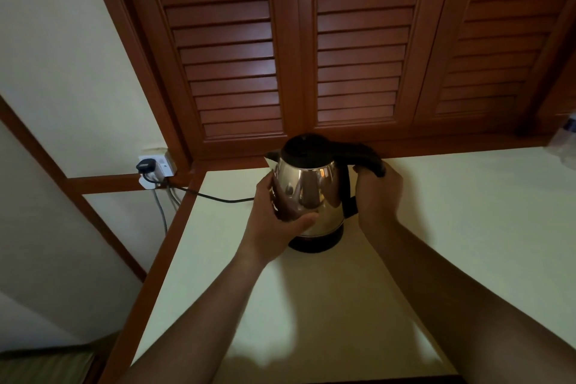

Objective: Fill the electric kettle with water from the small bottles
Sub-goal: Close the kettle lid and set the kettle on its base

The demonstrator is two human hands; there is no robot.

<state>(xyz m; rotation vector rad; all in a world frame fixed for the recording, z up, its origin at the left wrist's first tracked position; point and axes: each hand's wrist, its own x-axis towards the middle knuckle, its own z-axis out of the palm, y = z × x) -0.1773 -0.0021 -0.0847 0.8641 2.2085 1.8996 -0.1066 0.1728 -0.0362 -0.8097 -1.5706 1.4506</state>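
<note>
Kettle (311, 193) centre frame on bench (452, 227), lid apparently closed. My left hand (276, 218) wraps its steel body; right hand (378, 193) grips the black handle (367, 159). Likely bottle (564, 140) at right edge, blurred. Pouring not yet begun, I judge.

Two bare arms show, with no cloth on any part in view. The left forearm (202, 305) comes in from the near left and the right forearm (452, 290) from the near right; each is broad at the near edge and narrows toward the wrist. Both look smooth and lie in dim light, shaded along their inner sides. The left hand (271, 218) shows its back and the length of its thumb. The right hand (378, 196) shows its back and knuckles. Finer details such as nails are too dark to tell.
</note>
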